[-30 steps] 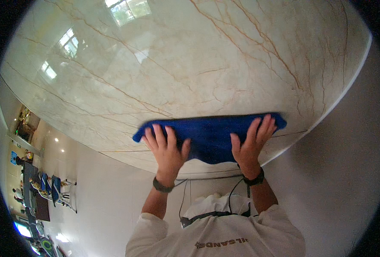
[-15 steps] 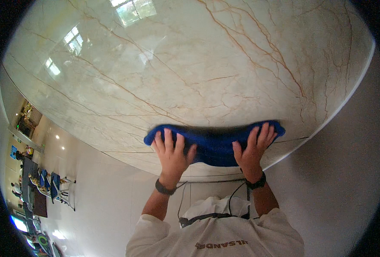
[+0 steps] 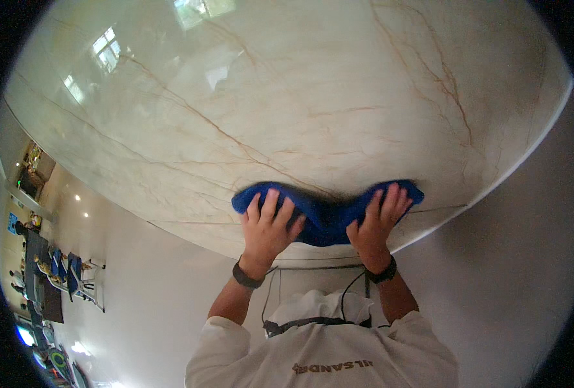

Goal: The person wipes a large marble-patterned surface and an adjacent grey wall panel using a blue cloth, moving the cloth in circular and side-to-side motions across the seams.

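Observation:
A dark blue cloth (image 3: 325,227) lies on a glossy cream marble-patterned tabletop (image 3: 287,139), close to the near edge. It is bunched, with a dip along its far side between my hands. My left hand (image 3: 265,231) presses on its left part, fingers spread and thumb pointing toward the middle. On the right part rests my right hand (image 3: 373,225), its fingers stretched over the cloth and slightly smeared by motion. Both palms face down, and neither hand's fingers wrap round the cloth. A dark band circles each wrist.
The tabletop curves to a pale edge on the right and shows window reflections at upper left. Below it is a light floor (image 3: 164,291). Blue-seated folding chairs (image 3: 73,275) and a dark counter (image 3: 34,258) stand far left, with small figures of people nearby. Thin cables hang at my front.
My left hand has shifted right, toward my right hand. The cloth between them has bunched up and its far side dips more. The view has also shifted slightly.

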`<state>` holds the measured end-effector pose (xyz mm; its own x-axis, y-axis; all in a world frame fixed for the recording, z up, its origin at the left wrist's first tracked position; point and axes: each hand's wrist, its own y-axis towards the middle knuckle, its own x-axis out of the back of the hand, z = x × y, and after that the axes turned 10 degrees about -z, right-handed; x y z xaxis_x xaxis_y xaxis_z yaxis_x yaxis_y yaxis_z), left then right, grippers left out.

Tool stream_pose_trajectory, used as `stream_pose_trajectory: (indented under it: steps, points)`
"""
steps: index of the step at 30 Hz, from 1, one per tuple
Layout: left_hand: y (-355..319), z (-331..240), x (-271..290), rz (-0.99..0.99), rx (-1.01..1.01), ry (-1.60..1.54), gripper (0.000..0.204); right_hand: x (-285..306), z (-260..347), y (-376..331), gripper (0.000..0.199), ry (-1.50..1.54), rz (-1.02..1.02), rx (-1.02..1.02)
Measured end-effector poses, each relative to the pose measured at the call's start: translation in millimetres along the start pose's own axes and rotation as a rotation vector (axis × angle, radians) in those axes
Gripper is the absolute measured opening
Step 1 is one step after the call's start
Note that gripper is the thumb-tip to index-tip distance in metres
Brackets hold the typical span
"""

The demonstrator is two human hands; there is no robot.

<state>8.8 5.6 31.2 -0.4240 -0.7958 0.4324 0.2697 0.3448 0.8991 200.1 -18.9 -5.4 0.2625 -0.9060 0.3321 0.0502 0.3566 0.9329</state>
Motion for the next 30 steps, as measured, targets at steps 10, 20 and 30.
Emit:
stream_pose_trajectory:
  steps: [10,20,30]
  points:
    - [-63.4,18.1,-12.2,0.060,0.002,-0.082,0.024,-10.8,21.0,-50.4,0.061,-0.002,0.149,-0.083]
    - [-66.7,71.4,-3.5,0.036,-0.136,-0.191,0.027,-35.2,69.1,-50.5,0.059,0.009,0.130,-0.128]
    - [-99.9,161.7,22.5,0.056,-0.052,-0.075,0.030,-79.7,155.7,-63.6,0.051,0.021,0.142,-0.114]
